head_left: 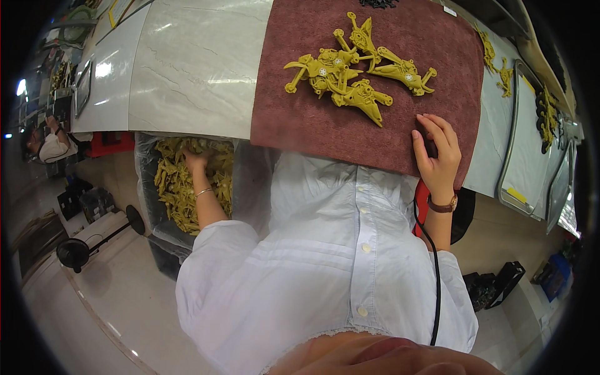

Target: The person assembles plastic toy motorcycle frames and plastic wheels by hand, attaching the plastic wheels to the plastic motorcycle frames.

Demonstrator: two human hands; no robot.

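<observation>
My left hand (197,161) reaches down into a dark bin (147,172) lined with clear plastic. Yellow moulded plastic parts (172,197) fill it in a loose heap. The fingers are mostly hidden among the parts, so their grip does not show. At the right edge of a reddish-brown cloth mat (281,119), my right hand (439,147) rests open and holds nothing, its fingers stretched out. Farther up the mat lies a cluster of several yellow plastic parts (340,72) with arms and round ends. One elongated yellow part (406,75) lies at the cluster's right side.
Left of the mat runs a pale marbled tabletop (194,69). More yellow parts (505,78) and a metal-framed tray (522,144) are at the right. Small black pieces (378,3) sit at the far edge. A black cable (435,281) hangs down my front. Another person (56,140) is at far left.
</observation>
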